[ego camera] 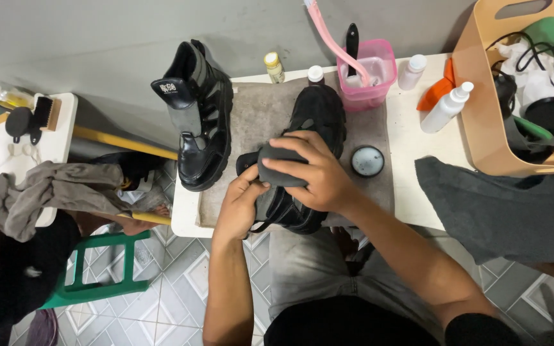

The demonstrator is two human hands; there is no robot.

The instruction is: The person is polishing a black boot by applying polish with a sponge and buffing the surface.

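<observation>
A black boot [318,112] lies on a grey-brown cloth mat [258,109] on the white table [411,154]. My left hand [238,205] grips the boot's near end from the left. My right hand [312,173] presses a dark grey sponge [277,163] onto the top of the boot. A second black boot [200,122] stands on the mat to the left, untouched.
A round tin [367,160] sits right of the boot. Behind are a pink tub [370,74] with brushes, small bottles [447,106] and a tan basket [488,109]. A grey cloth [501,205] hangs at right. At left, a green stool [97,269] and another person's foot [145,221].
</observation>
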